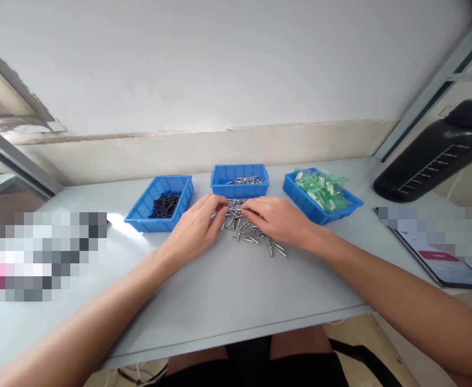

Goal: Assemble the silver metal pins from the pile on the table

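A loose pile of silver rivets (246,236) with long thin pins lies on the grey tabletop between my hands. My left hand (197,223) curls around the pile's left edge, thumb and fingers drawn together on rivets there. From the right, my right hand (278,217) bends its fingers down onto the rivets, fingertips in the pile. How many rivets each hand grips is hidden. Just behind the pile stands a blue bin (239,189) with more silver rivets (248,180) in it.
A blue bin (139,223) of black screw-like pieces (165,205) stands left. Right, another blue bin (320,215) holds green plastic packets (324,188). A phone (441,258) and a black bottle (425,156) are far right. A blurred-out item (50,252) lies far left. Behind is a wall (227,80).
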Tool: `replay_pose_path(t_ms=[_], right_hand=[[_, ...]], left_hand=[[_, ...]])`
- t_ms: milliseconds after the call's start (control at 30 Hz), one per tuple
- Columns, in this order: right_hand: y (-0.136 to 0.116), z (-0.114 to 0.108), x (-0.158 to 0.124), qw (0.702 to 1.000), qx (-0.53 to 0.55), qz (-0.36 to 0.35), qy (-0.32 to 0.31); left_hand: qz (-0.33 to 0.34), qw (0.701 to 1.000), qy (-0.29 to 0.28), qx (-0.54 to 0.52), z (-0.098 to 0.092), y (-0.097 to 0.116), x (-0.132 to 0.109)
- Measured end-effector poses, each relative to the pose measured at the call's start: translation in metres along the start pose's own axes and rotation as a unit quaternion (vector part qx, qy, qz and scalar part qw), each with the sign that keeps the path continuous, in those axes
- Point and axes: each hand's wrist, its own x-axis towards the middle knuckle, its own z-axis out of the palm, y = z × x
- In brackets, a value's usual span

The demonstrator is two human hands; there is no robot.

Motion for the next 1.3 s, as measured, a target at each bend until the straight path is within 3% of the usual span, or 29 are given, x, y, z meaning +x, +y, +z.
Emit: replay_pose_path(t_ms=[367,567,767,1033,1200,1300], right_hand=[[-0.006,-0.003,-0.003,0.996,0.042,-0.055,0.055],[-0.003,-0.001,-0.003,0.995,0.031,-0.061,0.078],[0.001,0.001,-0.001,0.998,0.002,-0.064,0.025],[-0.004,0.003,-0.002,0.994,-0.022,-0.104,-0.018],[-0.002,0.001,-0.002,0.997,-0.002,-0.076,0.033],[-0.002,-0.001,-0.003,0.994,0.03,-0.066,0.083]], left_hand=[[0.054,0.997,-0.051,-0.014,0.002,0.001,-0.001],[0.04,0.998,0.014,-0.043,0.0,0.002,0.001],[0.027,0.995,0.056,-0.077,-0.005,0.008,0.002],[0.066,0.992,0.024,-0.107,-0.004,0.013,0.001],[-0.004,0.994,0.037,-0.101,-0.006,0.014,0.0],[-0.007,0.996,0.034,-0.086,-0.004,0.011,0.0]])
